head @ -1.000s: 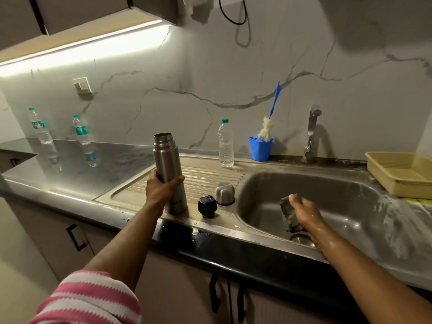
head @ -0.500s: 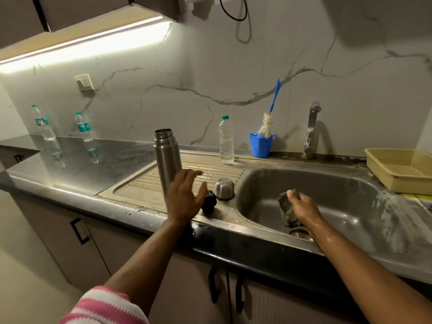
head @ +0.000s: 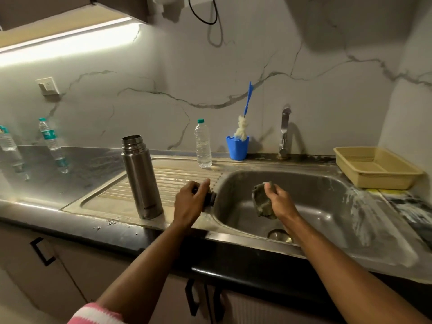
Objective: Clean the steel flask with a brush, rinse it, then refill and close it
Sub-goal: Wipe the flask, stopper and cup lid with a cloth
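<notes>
The steel flask (head: 141, 178) stands upright and uncapped on the ribbed drainboard, left of the sink. My left hand (head: 189, 204) is to the right of the flask, apart from it, at the sink's left rim. Its fingers curl round the black stopper (head: 211, 198), which pokes out toward the basin. The steel cup lid is hidden behind this hand. My right hand (head: 279, 203) holds a grey-green scrub sponge (head: 260, 202) over the sink basin (head: 315, 190). The blue-handled bottle brush (head: 246, 106) stands in a blue cup (head: 237, 148) at the back wall.
A clear water bottle (head: 203, 146) stands behind the drainboard, and the tap (head: 284, 132) rises behind the basin. A beige plastic tray (head: 378, 176) sits at the right. Two more water bottles (head: 52, 143) stand far left on the counter.
My left hand let go of the flask, which now stands alone, and moved right to take hold of the black stopper. My right hand stays over the basin with the sponge.
</notes>
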